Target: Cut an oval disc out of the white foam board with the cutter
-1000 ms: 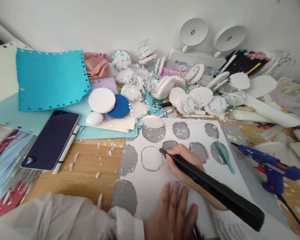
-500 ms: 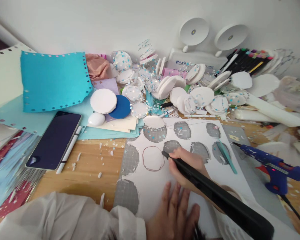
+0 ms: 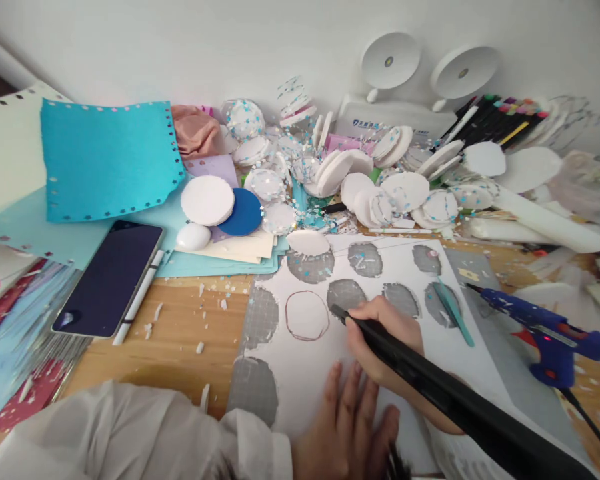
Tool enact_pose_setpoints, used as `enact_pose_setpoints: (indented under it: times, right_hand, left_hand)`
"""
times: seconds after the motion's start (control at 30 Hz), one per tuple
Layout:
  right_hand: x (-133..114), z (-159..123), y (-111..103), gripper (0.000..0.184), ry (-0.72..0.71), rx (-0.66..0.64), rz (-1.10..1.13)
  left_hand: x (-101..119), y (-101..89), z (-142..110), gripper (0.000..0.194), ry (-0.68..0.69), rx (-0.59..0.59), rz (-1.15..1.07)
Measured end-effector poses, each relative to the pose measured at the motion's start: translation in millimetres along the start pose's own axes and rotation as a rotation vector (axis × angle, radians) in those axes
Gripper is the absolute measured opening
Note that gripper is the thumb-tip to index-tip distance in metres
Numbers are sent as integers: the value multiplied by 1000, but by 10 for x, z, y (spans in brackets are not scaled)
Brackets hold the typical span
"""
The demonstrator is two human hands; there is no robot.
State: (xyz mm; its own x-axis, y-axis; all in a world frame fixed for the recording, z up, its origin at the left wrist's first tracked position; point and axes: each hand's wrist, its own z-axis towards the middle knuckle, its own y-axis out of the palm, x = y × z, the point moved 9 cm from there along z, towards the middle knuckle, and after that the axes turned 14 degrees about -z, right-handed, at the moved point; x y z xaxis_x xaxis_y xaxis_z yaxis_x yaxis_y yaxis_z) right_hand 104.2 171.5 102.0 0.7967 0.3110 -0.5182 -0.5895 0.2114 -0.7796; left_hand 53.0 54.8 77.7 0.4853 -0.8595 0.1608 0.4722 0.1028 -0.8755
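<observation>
Near the middle of the light wooden surface (image 3: 180, 367), a white foam-like sheet (image 3: 300, 373) with ragged round cut-outs lies on a grey gridded mat (image 3: 525, 397). The right hand (image 3: 387, 333) holds a long black pen-shaped tool (image 3: 430, 380), fingers closed around it just behind its narrow tip; the shaft extends back over the hand toward the near right corner of the surface. The tip is over the sheet, beside the lower edge of a cut-out. A brown hand-drawn circle (image 3: 307, 316) lies left of the tip, apart from the grip. The left hand (image 3: 347, 427) is flat on the sheet near its near edge, fingers spread, holding nothing.

A slim teal tool (image 3: 453, 312) rests across a cut-out near the sheet's right edge. A blue glue gun (image 3: 550, 333) lies beyond that edge; a black-screened phone (image 3: 109, 280) lies left of the mat.
</observation>
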Motion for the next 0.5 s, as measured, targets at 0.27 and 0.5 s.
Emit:
enact_pose_setpoints:
  times: [0.27, 0.5]
  right_hand:
    - [-51, 23, 27, 7, -50, -41, -36]
    - [-94, 24, 117, 11, -168, -33, -3]
  left_hand:
    - [-3, -7, 1, 36, 10, -7, -4]
    - [15, 18, -18, 37, 12, -40, -33]
